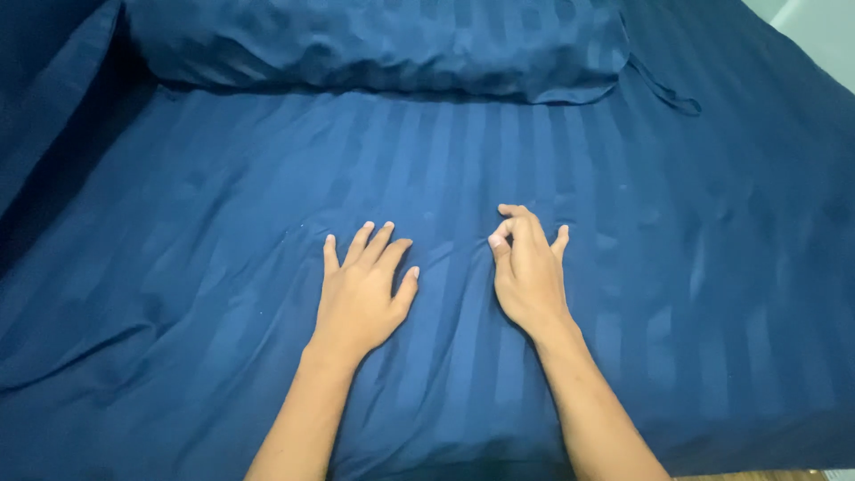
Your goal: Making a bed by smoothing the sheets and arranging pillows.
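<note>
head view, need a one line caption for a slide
Left hand flat on a dark blue striped bedsheet, right hand curled beside it, a matching pillow beyond.

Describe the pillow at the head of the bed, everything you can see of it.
The pillow lies lengthwise across the top of the bed, in a dark blue case with tone-on-tone stripes, a smooth, slightly shiny fabric matching the bed sheet it rests on. It looks plump and softly creased. A flat flap edges its lower right corner, and a thin strip of fabric trails from there onto the sheet. Its top is cut off by the frame. Neither hand touches it; both are lower down on the sheet.
</note>
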